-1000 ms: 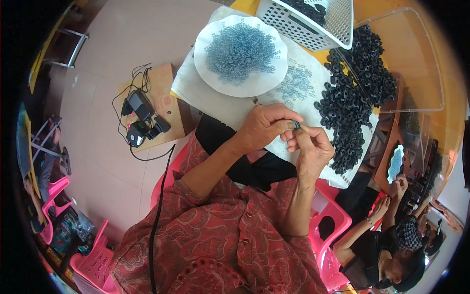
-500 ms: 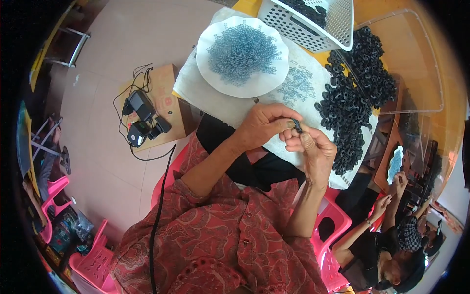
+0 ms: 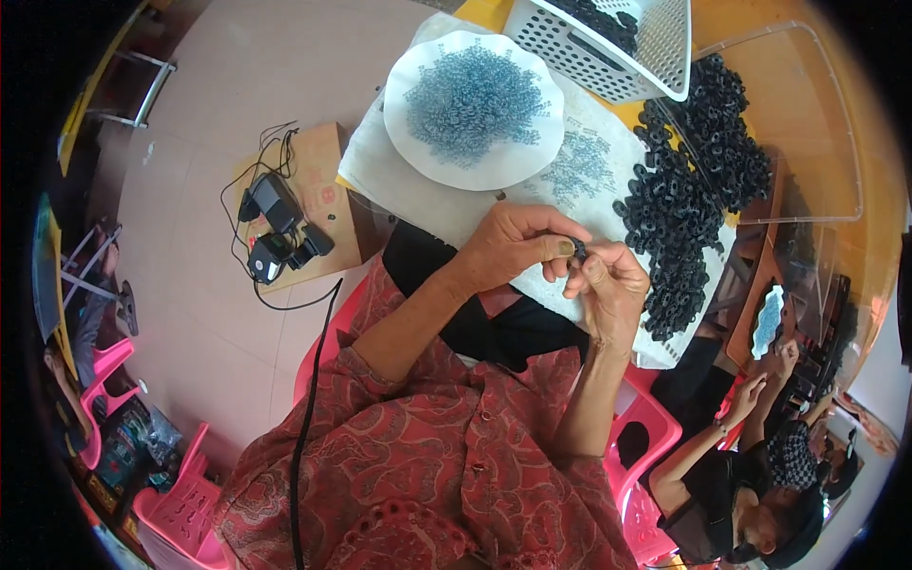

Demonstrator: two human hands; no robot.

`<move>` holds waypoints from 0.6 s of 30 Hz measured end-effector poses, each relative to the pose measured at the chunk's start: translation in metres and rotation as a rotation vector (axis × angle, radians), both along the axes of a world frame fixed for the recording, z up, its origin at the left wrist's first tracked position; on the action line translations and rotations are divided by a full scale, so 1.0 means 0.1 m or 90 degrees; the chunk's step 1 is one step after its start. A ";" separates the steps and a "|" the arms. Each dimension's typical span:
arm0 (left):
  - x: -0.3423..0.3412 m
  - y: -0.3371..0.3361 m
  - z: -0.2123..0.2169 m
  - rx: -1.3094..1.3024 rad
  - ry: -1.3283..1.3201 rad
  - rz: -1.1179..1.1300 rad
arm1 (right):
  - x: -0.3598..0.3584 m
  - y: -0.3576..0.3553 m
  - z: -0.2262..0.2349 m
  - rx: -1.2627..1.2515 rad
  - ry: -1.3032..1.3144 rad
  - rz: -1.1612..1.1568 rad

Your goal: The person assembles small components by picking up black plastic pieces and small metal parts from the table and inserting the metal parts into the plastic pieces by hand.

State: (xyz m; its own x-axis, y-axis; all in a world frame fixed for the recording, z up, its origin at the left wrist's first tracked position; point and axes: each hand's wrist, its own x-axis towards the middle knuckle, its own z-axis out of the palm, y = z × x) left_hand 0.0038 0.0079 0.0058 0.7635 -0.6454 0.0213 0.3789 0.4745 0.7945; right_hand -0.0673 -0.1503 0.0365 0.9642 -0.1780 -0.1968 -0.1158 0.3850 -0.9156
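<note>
My left hand [image 3: 518, 249] and my right hand [image 3: 613, 285] meet over the near edge of the white cloth [image 3: 399, 180]. Between their fingertips is a small black plastic part [image 3: 579, 250], pinched from both sides and partly covered by the fingers. Beyond my hands stands a white wavy-rimmed plate [image 3: 408, 152] heaped with tiny bluish metal springs [image 3: 475, 100]. More loose springs [image 3: 581, 166] lie on the cloth beside the plate. A large pile of black plastic parts [image 3: 674, 209] spreads over the cloth to the right of my hands.
A white perforated basket [image 3: 579, 66] holding black parts stands at the far side. Beside it is a clear plastic tray [image 3: 845, 142]. On the left, a cardboard box [image 3: 328, 204] carries black devices and cables. Another person [image 3: 712, 484] works at the right near a second plate [image 3: 768, 323].
My fingers have closed more around the black part, and it shows less than before. The view has shifted slightly. At the right, the other person's hands have moved a little away from their plate.
</note>
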 end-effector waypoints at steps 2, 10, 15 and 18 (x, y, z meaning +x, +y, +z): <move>0.00 0.00 -0.01 0.016 -0.007 0.012 | 0.02 0.02 -0.01 0.000 -0.007 -0.007; -0.03 -0.04 -0.05 -0.020 0.037 0.033 | 0.02 0.12 0.01 0.002 -0.031 -0.031; -0.04 -0.06 -0.04 -0.036 0.070 0.040 | -0.03 0.20 -0.01 -0.097 -0.075 -0.092; -0.04 -0.06 -0.03 -0.019 0.044 0.050 | 0.00 0.23 -0.04 -0.117 -0.114 -0.089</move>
